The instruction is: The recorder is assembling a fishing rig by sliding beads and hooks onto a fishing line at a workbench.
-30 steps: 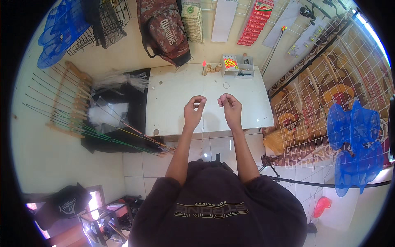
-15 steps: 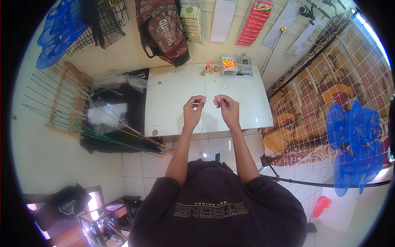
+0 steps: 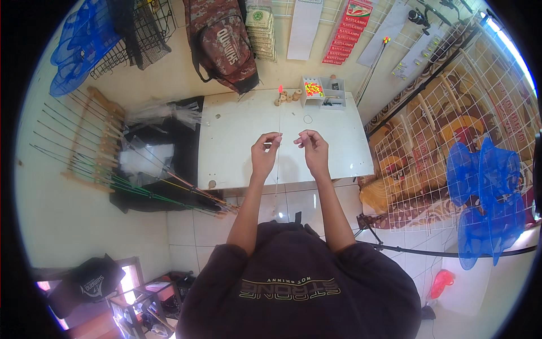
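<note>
While you hold both hands up over the white worktop [image 3: 237,152], your left hand [image 3: 264,153] and right hand [image 3: 312,150] are each pinched closed, thumb against fingertips, on what looks like a very thin fishing line [image 3: 277,169]. It is barely visible: a faint strand seems to hang from your left fingertips down past the worktop's near edge toward the tiled floor [image 3: 192,226], and whether it spans the gap between your hands is too fine to tell.

Line like this should be nearly weightless, limp and slick, so it will likely slide through a loose pinch and kink if bent sharply. Judging from that, take hold with the fingertip pads close to the working point and keep a light tension between your hands.

Your worktop is flat, pale and mostly bare. At its far edge stand a small compartment box [image 3: 320,92] with bright orange and yellow pieces, a few wooden spools [image 3: 288,97] beside it, and a red-tipped float [image 3: 280,90]. A small ring of line [image 3: 307,119] lies near the box.

Around you, a camouflage bag [image 3: 223,42] leans at the wall, fishing rods [image 3: 113,169] rest on a wooden rack to your left, and blue nets [image 3: 485,192] hang on a wire grid to your right.
</note>
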Available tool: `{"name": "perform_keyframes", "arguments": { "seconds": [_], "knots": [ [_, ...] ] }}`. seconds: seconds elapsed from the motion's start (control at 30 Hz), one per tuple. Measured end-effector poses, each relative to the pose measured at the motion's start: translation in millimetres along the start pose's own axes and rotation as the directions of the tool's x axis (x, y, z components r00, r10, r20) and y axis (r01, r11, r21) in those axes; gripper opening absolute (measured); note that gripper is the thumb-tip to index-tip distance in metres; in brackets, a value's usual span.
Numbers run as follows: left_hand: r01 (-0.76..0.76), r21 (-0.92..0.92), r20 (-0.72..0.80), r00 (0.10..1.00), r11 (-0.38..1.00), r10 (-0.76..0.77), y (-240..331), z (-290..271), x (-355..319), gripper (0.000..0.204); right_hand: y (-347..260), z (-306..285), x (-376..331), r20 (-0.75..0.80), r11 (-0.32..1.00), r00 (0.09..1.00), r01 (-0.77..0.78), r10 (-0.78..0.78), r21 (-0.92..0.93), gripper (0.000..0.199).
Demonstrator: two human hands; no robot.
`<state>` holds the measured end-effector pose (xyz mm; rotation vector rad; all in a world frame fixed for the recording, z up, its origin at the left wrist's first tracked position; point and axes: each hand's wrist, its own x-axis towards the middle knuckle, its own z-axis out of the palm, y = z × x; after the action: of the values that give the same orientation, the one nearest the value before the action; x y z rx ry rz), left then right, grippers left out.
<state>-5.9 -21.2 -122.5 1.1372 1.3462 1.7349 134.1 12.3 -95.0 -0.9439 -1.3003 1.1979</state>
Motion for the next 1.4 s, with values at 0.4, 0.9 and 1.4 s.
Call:
{"name": "perform_keyframes", "arguments": {
  "seconds": [0.4,0.9,1.4],
  "knots": [
    [0.006,-0.035,0.012,1.0,0.999,-0.005,-7,1,2,0.014,-4,5,-1,0.061,0.999,0.998,-0.033,0.034,-0.017,0.022],
    [0.001,0.008,0.054,0.999,1.0,-0.001,-4,-1,3,0.013,-3,23,11,-0.017,0.995,1.0,-0.017,0.016,-0.102,0.017],
    [0.008,0.013,0.061,0.998,1.0,-0.009,-6,-9,5,0.014,9,25,17,0.135,0.996,0.987,-0.078,0.083,-0.04,0.019]
  ]
}}
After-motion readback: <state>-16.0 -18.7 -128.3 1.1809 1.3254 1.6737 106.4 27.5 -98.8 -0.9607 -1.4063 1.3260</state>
